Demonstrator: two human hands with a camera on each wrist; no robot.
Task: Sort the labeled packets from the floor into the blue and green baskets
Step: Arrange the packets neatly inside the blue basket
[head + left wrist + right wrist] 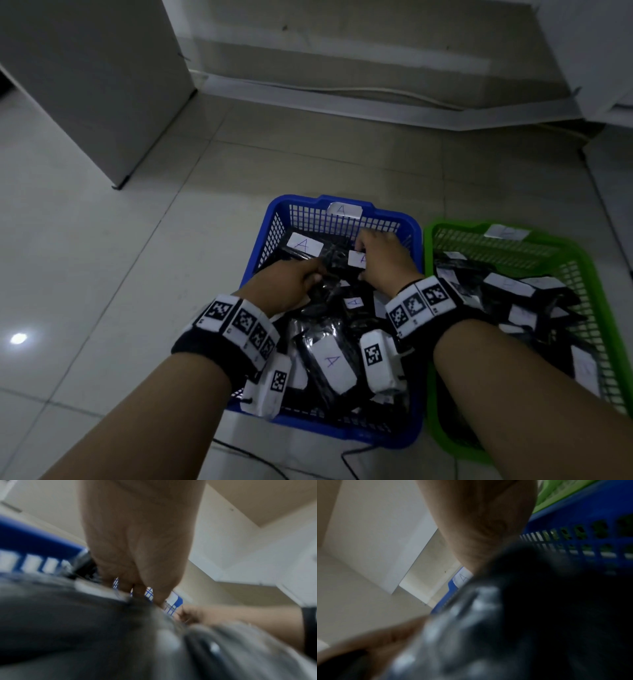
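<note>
The blue basket (pixel 263 240) carries an "A" tag (pixel 344 209) on its far rim and holds several black packets with white "A" labels, such as one near packet (pixel 330 359). Both hands reach into its far half. My left hand (pixel 291 284) curls its fingers on a black packet (pixel 337 258). My right hand (pixel 383 263) grips the same dark bundle beside a white "A" label (pixel 356 258). The green basket (pixel 596 274) to the right holds several labelled packets. Both wrist views are blurred: the left hand (pixel 137 547) and the right hand (pixel 479 520) press into dark packets.
A white cabinet (pixel 85 85) stands at the back left on the tiled floor (pixel 102 274). A wall base with a cable (pixel 342 92) runs behind the baskets. A thin black cable (pixel 349 459) lies on the floor in front of the blue basket.
</note>
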